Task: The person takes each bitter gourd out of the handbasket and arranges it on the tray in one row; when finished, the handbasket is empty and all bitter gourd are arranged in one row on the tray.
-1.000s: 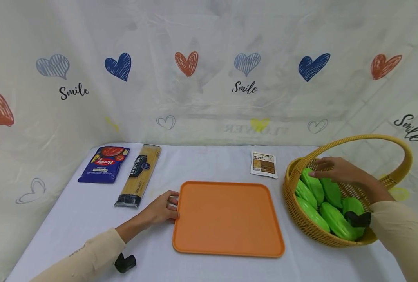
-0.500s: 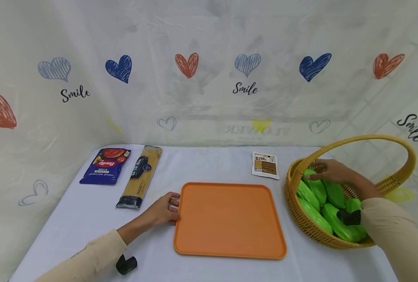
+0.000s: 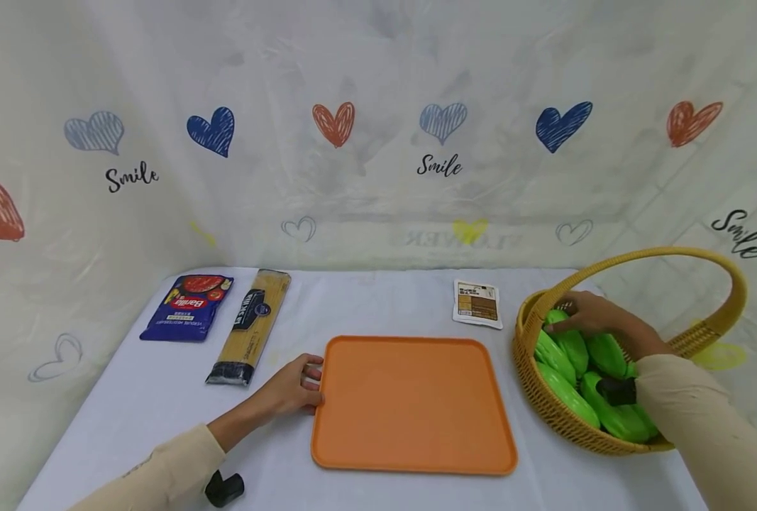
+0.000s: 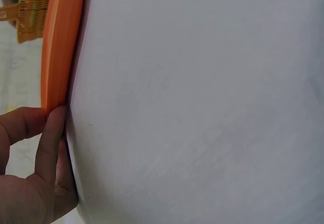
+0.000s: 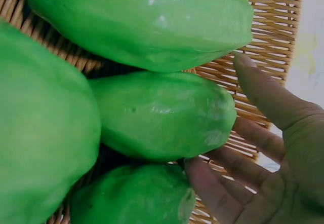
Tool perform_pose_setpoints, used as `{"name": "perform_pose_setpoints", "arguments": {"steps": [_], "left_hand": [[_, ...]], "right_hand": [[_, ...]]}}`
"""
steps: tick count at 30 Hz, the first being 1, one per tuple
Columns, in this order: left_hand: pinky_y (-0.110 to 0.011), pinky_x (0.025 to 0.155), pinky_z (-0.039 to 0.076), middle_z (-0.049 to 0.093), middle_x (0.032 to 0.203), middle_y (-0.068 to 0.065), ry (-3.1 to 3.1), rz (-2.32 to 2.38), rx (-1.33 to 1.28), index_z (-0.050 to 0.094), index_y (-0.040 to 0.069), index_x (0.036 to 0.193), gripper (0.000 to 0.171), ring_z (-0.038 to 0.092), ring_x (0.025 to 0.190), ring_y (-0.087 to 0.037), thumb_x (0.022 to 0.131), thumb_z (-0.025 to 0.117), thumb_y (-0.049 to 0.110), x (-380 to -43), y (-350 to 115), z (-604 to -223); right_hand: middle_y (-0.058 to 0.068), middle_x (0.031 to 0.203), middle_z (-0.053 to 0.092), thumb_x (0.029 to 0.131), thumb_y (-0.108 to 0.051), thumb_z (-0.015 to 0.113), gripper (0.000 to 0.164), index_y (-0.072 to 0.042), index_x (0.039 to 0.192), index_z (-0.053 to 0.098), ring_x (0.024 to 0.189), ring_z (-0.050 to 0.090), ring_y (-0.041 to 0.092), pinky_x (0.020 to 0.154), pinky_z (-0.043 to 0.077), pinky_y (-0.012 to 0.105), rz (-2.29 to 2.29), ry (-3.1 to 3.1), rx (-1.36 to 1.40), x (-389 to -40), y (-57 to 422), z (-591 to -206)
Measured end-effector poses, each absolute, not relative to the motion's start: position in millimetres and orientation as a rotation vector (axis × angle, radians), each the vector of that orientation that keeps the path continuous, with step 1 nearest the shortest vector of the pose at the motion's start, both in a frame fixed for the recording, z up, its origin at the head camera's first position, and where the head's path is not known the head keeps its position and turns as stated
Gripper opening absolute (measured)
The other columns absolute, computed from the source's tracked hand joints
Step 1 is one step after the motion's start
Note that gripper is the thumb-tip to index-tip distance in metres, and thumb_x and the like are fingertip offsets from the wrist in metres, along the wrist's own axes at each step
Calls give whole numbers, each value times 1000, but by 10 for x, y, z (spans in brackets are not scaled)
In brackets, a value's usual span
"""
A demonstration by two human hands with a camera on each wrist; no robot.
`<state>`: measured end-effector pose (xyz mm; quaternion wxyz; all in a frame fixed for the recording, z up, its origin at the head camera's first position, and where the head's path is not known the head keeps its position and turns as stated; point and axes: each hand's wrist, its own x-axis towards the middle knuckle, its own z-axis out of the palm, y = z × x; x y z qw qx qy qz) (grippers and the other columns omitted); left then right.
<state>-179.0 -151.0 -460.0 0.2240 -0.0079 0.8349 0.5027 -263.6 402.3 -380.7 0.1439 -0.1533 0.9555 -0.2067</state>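
Note:
In the head view my left hand (image 3: pixel 295 387) is at the left edge of an orange tray (image 3: pixel 410 404). The left wrist view shows its thumb and fingers pinching the tray's rim (image 4: pixel 63 41). My right hand (image 3: pixel 592 317) reaches into a yellow-brown wicker basket (image 3: pixel 544 411) holding several smooth green fruits (image 3: pixel 563 390) that look like papayas. Seen from the right wrist, the thumb and fingers of the right hand (image 5: pixel 273 168) spread around the end of one green papaya (image 5: pixel 167 112). The thumb tip is near the papaya above (image 5: pixel 152 21), without gripping.
A blue Barilla sauce pouch (image 3: pixel 188 309) and a spaghetti packet (image 3: pixel 250 326) lie at the back left of the white-covered table (image 3: pixel 365 301). A small white and brown sachet (image 3: pixel 477 304) lies behind the tray's right side. The basket's tall handle (image 3: pixel 729 284) arches over the right forearm.
My right hand has lowered further into the basket and shifted slightly left, toward the back papayas. The left hand stays at the tray's edge.

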Motion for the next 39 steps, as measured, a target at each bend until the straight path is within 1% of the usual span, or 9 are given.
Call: {"name": "perform_pose_setpoints", "arguments": {"steps": [4,10,14,20,25,28,32,35,39], "left_hand": [[-34,71,63,57,118,-10,2298,1397,-24,46,6,142,68,61,94,-20,81,76,-2,-1777,-1509,-4607],[-34,72,63,57,118,-10,2301,1397,-26,46,7,142,69,60,95,-21,81,77,-1,-1780,-1496,-4624],[-33,72,63,57,119,-10,2301,1399,-11,46,7,142,69,60,96,-20,81,77,0,-1792,-1488,-4632],[-33,72,63,57,118,-9,2295,1407,-13,46,7,142,68,60,95,-20,81,77,0,-1799,-1485,-4647],[-33,71,63,56,118,-10,2293,1415,-5,46,6,141,69,60,95,-20,80,77,-1,-1794,-1491,-4647],[-33,71,63,56,118,-10,2291,1414,-5,46,6,141,68,60,94,-20,80,77,0,-1791,-1501,-4635],[-33,72,63,56,119,-10,2301,1403,-3,46,6,142,68,59,95,-21,81,76,0,-1796,-1515,-4618],[-33,73,63,56,120,-11,2313,1388,1,45,5,142,67,59,97,-21,82,75,0,-1797,-1521,-4619],[-33,73,63,57,120,-11,2312,1384,-4,46,5,142,66,60,96,-21,83,75,0,-1781,-1515,-4622]], "right_hand": [[42,130,51,88,-26,77,62,12,131,53,114,53,62,91,52,65,-547,2760,-440,-2659,4033,-3826],[42,127,53,87,-24,78,61,13,129,52,113,53,62,88,53,63,-544,2757,-432,-2670,4058,-3834],[41,127,53,87,-24,78,61,12,128,53,113,52,63,90,52,64,-539,2767,-429,-2654,4053,-3818],[44,125,53,88,-28,76,66,12,134,50,113,53,62,87,53,64,-494,2776,-421,-2630,4076,-3759],[48,129,49,91,-32,72,73,13,141,44,118,48,64,87,53,64,-501,2782,-391,-2581,4094,-3695],[48,131,46,93,-33,70,73,13,142,43,120,46,65,85,54,62,-514,2781,-375,-2537,4099,-3647],[49,135,40,94,-30,68,71,13,143,40,121,44,65,77,59,52,-605,2755,-350,-2478,4110,-3570],[50,137,37,96,-29,66,72,13,146,36,122,44,64,73,61,46,-672,2730,-331,-2437,4109,-3525],[49,138,36,96,-30,66,73,11,147,35,122,44,63,73,61,45,-686,2723,-347,-2378,4092,-3501]]}}
